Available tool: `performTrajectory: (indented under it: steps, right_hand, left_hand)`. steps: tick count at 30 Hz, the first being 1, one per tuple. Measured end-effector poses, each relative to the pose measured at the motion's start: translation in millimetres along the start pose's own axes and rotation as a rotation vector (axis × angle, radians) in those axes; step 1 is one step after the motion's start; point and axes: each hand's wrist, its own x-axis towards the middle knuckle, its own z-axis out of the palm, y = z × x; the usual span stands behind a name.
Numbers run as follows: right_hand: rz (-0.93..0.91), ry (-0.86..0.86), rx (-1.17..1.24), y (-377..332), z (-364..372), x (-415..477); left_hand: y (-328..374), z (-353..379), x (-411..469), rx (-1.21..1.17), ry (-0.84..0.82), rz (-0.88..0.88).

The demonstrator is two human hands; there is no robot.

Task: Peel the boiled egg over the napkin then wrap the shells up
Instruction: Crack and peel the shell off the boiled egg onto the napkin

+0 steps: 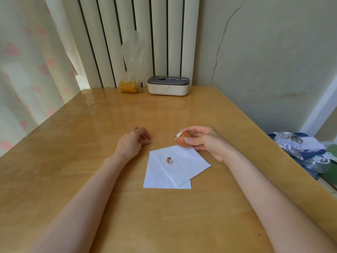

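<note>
One boiled egg (182, 140), brown shell, peeled at its left end; held just over the far edge of the napkin (175, 172) by right hand (206, 141), fingers curled round it. Handling, judged: light, shell brittle, bared white slippery; grip the shelled middle gently. Few shell fragments (169, 160) lie on napkin. Left hand (132, 142) rests on table (73, 143), fingers curled; whether they pinch shell, cannot tell
</note>
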Motion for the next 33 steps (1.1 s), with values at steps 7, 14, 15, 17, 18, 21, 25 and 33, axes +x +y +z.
performTrajectory:
  steps: [7,14,15,17,18,21,25,33]
  right_hand:
    - [-0.017,-0.018,-0.043,1.1,0.6,-0.2]
    - [-0.062,0.025,-0.035,-2.5,0.6,-7.1]
    - [-0.070,0.023,-0.035,-2.6,0.5,-7.4]
    - [-0.082,0.024,-0.047,-2.8,0.7,-7.8]
    - [-0.085,0.025,-0.054,-2.9,0.9,-7.9]
    - [-0.090,0.038,-0.085,-2.5,1.1,-8.1]
    - [-0.118,0.029,-0.124,-2.8,3.2,-9.1]
    - [-0.160,0.014,-0.160,-1.1,4.7,-5.7]
  left_hand:
    - [11.1,5.9,-2.9,0.123,0.114,0.033]
    - [13.9,9.9,-5.7,0.312,0.102,0.085]
    - [13.8,10.4,-5.9,0.340,0.098,0.095]
    - [13.6,11.0,-6.1,0.365,0.092,0.109]
    - [13.5,11.1,-6.0,0.366,0.086,0.110]
    - [12.8,10.6,-5.4,0.340,0.057,0.098]
    - [14.7,9.7,-5.1,0.158,0.013,0.098]
    - [23.4,-19.5,-10.8,-0.392,0.005,0.067]
